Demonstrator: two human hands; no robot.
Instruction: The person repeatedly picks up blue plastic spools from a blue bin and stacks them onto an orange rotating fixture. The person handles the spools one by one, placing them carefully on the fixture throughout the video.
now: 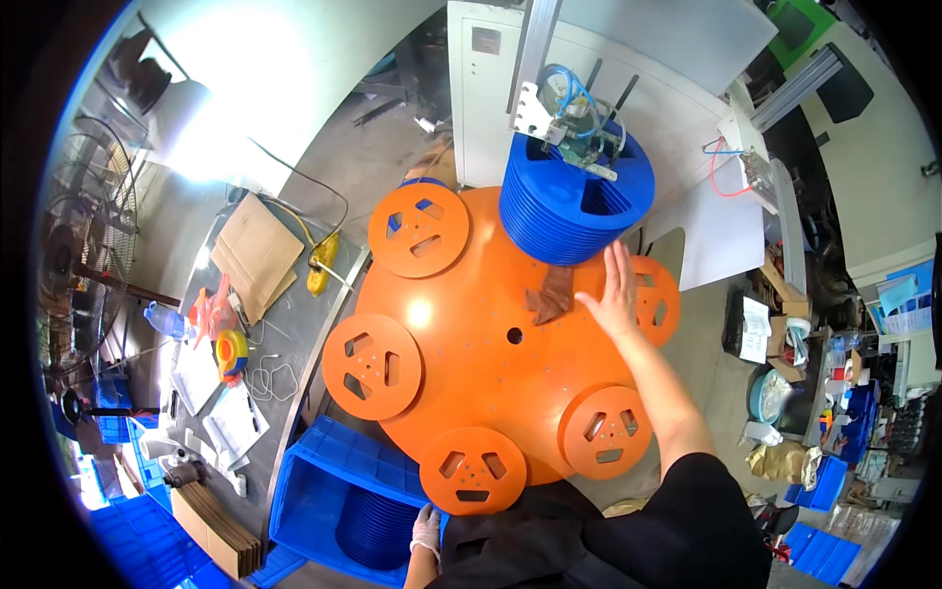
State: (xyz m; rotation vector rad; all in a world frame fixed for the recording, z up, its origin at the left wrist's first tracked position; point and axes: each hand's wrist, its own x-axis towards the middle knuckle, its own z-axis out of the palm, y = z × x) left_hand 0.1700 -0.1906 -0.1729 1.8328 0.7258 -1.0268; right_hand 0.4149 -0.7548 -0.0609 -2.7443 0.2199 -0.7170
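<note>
One brown rag (549,294), crumpled, lies on our round orange surface (491,383) just beside our right hand (615,292), which rests flat, fingers spread. Behind it a stack of blue reels (574,211) stands. Our gloved left hand (426,531) touches a blue crate (324,471), fingers loosely apart.

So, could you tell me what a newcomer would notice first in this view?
The big orange turntable fills the middle, ringed by round orange plates. At its far edge stands a tall stack of blue reels under a machine head. The right hand lies flat on the turntable beside a brown rag; the gloved left hand is low at the near edge, by a blue crate.
</note>
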